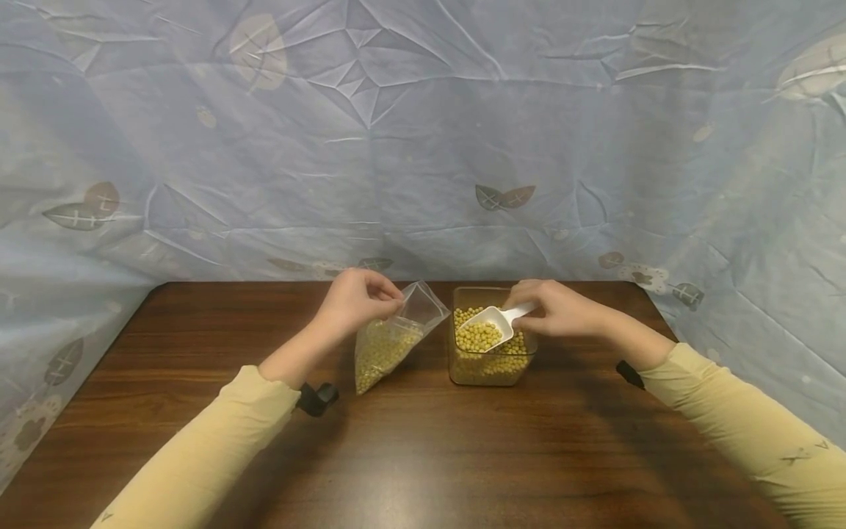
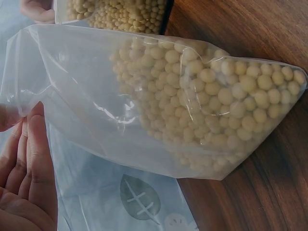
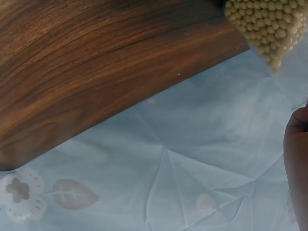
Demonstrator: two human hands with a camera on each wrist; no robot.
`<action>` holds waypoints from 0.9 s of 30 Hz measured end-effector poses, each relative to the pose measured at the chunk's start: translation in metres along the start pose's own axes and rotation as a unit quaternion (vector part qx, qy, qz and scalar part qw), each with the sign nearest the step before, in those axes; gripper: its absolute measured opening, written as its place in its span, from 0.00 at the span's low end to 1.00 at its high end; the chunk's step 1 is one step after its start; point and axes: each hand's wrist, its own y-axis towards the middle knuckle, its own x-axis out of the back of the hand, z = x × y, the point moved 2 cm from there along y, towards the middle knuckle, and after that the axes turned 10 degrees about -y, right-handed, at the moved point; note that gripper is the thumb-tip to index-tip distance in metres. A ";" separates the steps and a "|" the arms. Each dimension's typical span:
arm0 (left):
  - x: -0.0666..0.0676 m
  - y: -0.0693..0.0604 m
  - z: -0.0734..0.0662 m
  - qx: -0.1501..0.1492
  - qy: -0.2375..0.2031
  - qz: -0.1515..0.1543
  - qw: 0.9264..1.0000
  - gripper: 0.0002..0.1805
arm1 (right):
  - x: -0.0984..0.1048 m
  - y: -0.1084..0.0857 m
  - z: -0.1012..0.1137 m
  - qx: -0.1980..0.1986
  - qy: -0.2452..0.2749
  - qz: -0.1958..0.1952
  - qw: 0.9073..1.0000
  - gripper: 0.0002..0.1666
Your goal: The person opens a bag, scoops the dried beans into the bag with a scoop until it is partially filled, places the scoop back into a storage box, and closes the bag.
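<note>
My left hand (image 1: 361, 300) pinches the upper edge of a clear plastic bag (image 2: 86, 91) between thumb and fingertips. Yellow soybeans (image 2: 231, 96) fill the bag's lower part, and its mouth tilts towards the right. To the right of the bag stands a clear square container (image 1: 485, 375) of soybeans. Over it my right hand (image 1: 551, 308) grips the handle of a white scoop (image 1: 507, 317), whose bowl is loaded with soybeans and lies within the container's rim. In the right wrist view, only part of the right hand (image 3: 297, 159) shows at the edge; the scoop's handle is hidden.
Bag and container are on a dark brown wooden table (image 1: 410, 455), near its far edge. Behind and at both sides hangs a creased pale blue cloth (image 1: 423, 162) with leaf prints. A black wrist strap (image 1: 319, 399) shows by the left sleeve.
</note>
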 end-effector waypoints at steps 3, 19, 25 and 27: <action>0.000 0.000 -0.001 -0.001 0.000 0.000 1.000 0.06 | 0.002 -0.002 -0.002 -0.007 0.016 -0.003 1.000 0.10; -0.002 0.002 -0.001 0.000 0.000 0.004 1.000 0.06 | 0.000 -0.019 -0.018 -0.089 0.171 -0.002 0.981 0.10; -0.004 0.002 -0.002 -0.001 0.001 0.004 1.000 0.06 | 0.003 -0.025 -0.023 -0.120 0.174 -0.009 0.977 0.12; -0.005 0.002 -0.002 -0.002 -0.001 0.007 1.000 0.06 | 0.006 -0.026 -0.025 -0.128 0.172 -0.010 0.977 0.12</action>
